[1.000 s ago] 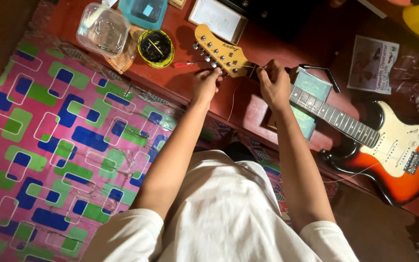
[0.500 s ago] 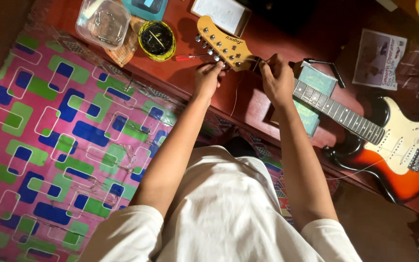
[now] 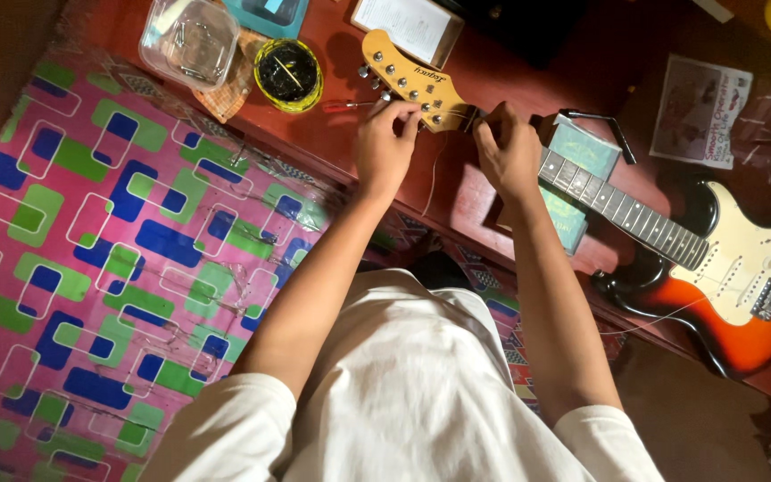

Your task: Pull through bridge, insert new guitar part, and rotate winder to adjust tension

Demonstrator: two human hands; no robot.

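Note:
An electric guitar lies flat on a dark red table (image 3: 510,62), its sunburst body (image 3: 742,286) at the right and its pale wooden headstock (image 3: 408,80) at the left. My left hand (image 3: 385,143) pinches a tuning peg on the near edge of the headstock. My right hand (image 3: 510,156) closes on the neck (image 3: 626,210) just past the nut, fingers pressing where the strings run. A thin loose string hangs down between the two hands.
A clear plastic tub (image 3: 189,40), a round yellow-rimmed dish (image 3: 287,71), a red-handled tool (image 3: 350,105) and a white booklet (image 3: 408,25) lie near the headstock. A teal box (image 3: 582,152) props up the neck. A printed leaflet (image 3: 702,112) lies at right. A patterned mat (image 3: 109,259) covers the floor.
The view has shifted slightly. My left hand has moved a little along the headstock's near edge onto a peg; my right hand stays at the nut end of the neck.

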